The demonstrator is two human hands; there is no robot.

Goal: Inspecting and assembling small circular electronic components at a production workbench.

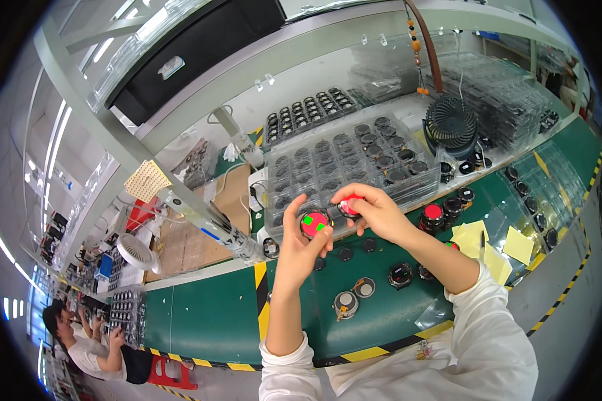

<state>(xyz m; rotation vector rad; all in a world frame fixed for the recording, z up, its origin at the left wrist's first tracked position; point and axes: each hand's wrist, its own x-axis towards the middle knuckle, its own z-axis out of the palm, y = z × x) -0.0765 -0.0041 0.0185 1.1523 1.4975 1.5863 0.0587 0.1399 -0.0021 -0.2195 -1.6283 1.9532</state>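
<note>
My left hand (pixel 299 244) is closed round the edge of a round watch module (pixel 315 224), whose lit red face shows green patches. Close beside it, my right hand (pixel 373 208) pinches a smaller round piece with a red and white face (pixel 348 206); my fingers cover part of it. On the green mat below lie two round parts with orange flex tails, a silver-rimmed one (pixel 346 305) and a grey one (pixel 364 287). A dark watch module (pixel 400 275) lies to their right. Another module with a lit red face (pixel 433 214) stands beyond my right forearm.
Clear trays of round watch parts (pixel 334 157) fill the bench behind my hands. A black fan (pixel 451 123) stands at the back right, near stacked trays. Yellow sticky notes (pixel 518 245) and a pen (pixel 482 246) lie right. A metal post (pixel 201 217) rises left; a co-worker (pixel 90 347) sits beyond.
</note>
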